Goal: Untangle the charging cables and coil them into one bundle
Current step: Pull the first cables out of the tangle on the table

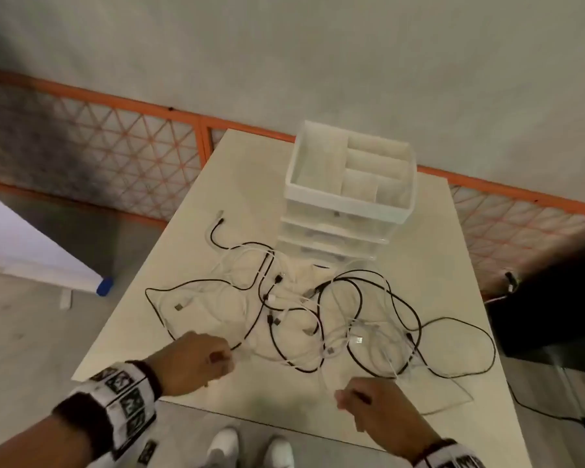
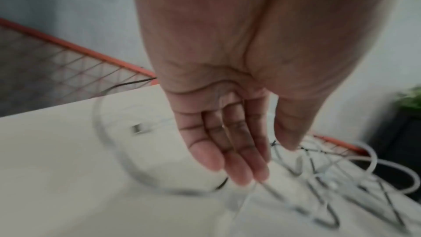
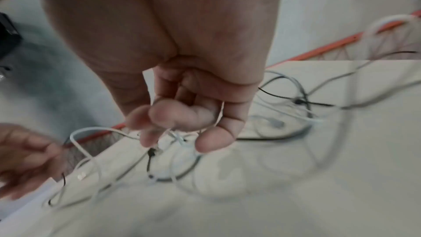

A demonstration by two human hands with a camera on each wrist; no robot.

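Between two hands at the near edge of a white table (image 1: 453, 251), black & white charging cables (image 1: 318, 315) sprawl in one loose tangle. Left hand (image 1: 196, 361) hovers w/ fingers (image 2: 239, 165) straight and relaxed over a black loop, gripping nothing. Right hand (image 1: 382, 413), curled, pinches a thin white cable (image 3: 218, 114) that runs through its fingers toward the pile. Beyond both hands, just past the tangle, stands a clear drawer organizer (image 1: 348, 190). Wrist views are blurred; farther off runs an orange mesh fence (image 1: 132, 146).
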